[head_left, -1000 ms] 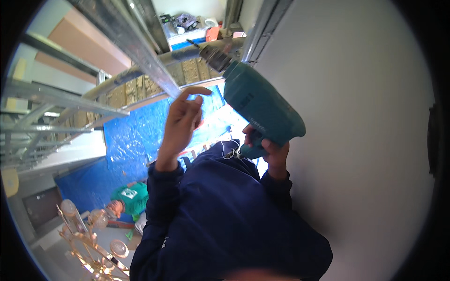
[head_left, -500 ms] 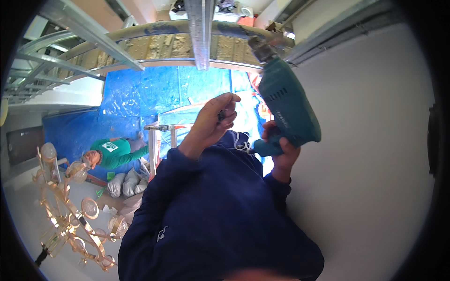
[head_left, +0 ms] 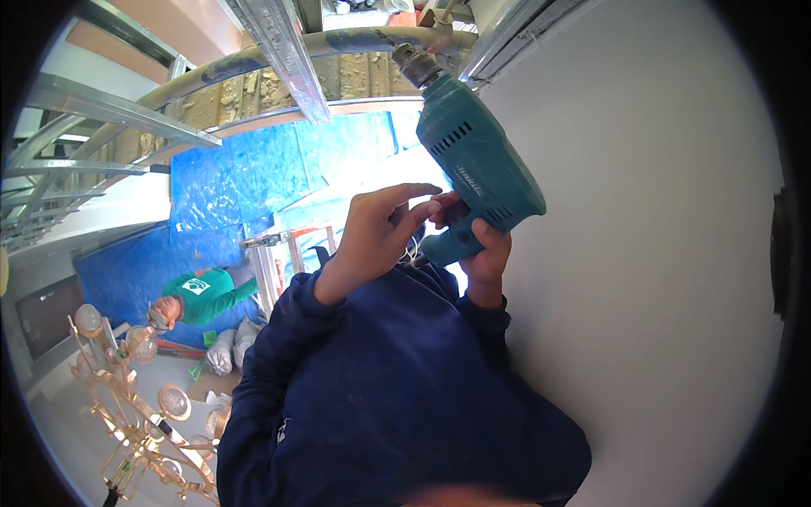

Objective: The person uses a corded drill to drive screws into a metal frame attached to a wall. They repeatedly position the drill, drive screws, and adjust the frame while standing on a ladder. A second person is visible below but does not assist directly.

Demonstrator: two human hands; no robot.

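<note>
My right hand (head_left: 488, 258) is wrapped around the handle of a teal power drill (head_left: 483, 160), its fingers by the trigger. The drill tilts up and to the left, with its metal chuck (head_left: 418, 66) and a bit at the far end. Beside the handle, my left hand (head_left: 376, 228) reaches toward the fingers of my right hand. Its thumb and forefinger point at the drill's trigger area, while the other fingers curl into the palm. What those curled fingers hold is hidden. A thin white cord (head_left: 411, 251) shows behind the drill handle.
A smooth pale wall (head_left: 642, 253) rises at right. Metal studs (head_left: 283, 59) and a curved pipe (head_left: 346, 40) cross the far side. Below are blue sheeting (head_left: 245, 160), a ladder (head_left: 269, 262), and a person in a green shirt (head_left: 203, 294). A chandelier (head_left: 135, 422) hangs at lower left.
The drill and my right hand have shifted left. My left hand has come close to the drill handle; its forefinger and thumb now stretch out. Small dark pieces seen in its fingers earlier are hidden.
</note>
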